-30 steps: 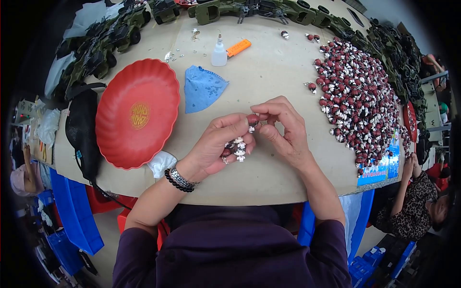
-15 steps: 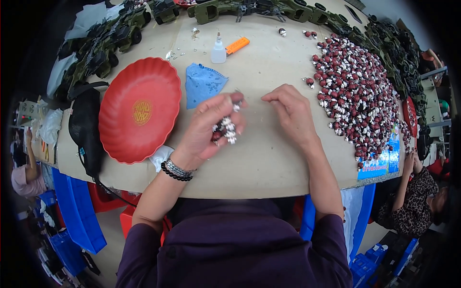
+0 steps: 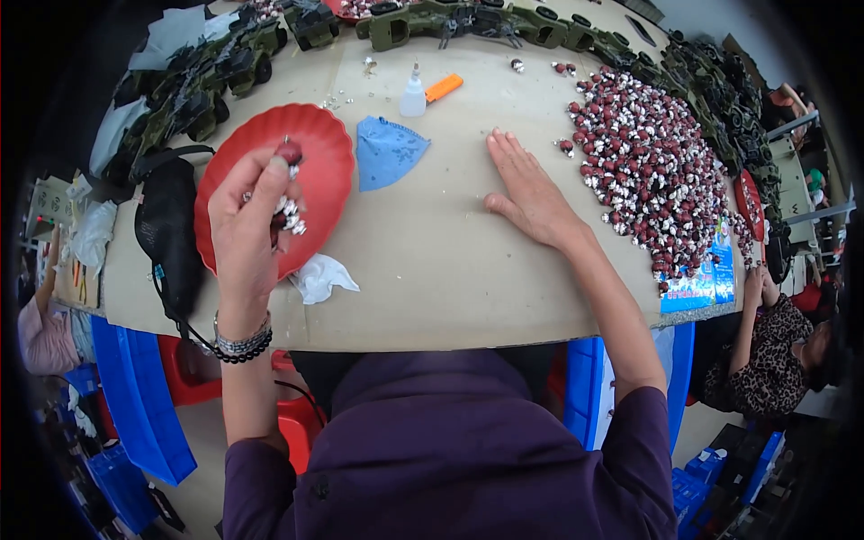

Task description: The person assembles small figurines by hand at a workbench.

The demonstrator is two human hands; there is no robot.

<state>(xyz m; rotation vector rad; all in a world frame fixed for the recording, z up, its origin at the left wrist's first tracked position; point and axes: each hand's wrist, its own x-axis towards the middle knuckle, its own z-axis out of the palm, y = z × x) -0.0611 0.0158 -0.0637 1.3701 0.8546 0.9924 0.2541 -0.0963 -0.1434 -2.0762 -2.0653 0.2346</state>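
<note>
Over the red scalloped plate (image 3: 310,135) is my left hand (image 3: 249,211), its fingers closed round several small dark-red and silver figures (image 3: 289,151). One figure is pinched at the fingertips and the others sit against the palm. My right hand (image 3: 533,193) lies flat on the table, fingers stretched and thumb apart, with nothing in it. To its right spreads a big heap of the same red and silver figures (image 3: 643,171). A single loose figure (image 3: 565,147) lies between that hand and the heap.
Beyond the hands are a blue cloth (image 3: 389,155), a small clear dropper bottle (image 3: 413,95) and an orange cutter (image 3: 444,87). A white tissue (image 3: 322,277) lies by the plate, a black bag (image 3: 166,234) left of it. Green toy vehicles (image 3: 468,25) line the far edge. A co-worker (image 3: 765,346) sits at right.
My left hand has moved left with its figures, from mid-table to over the red plate. My right hand has gone from curled fingers to flat on the table.
</note>
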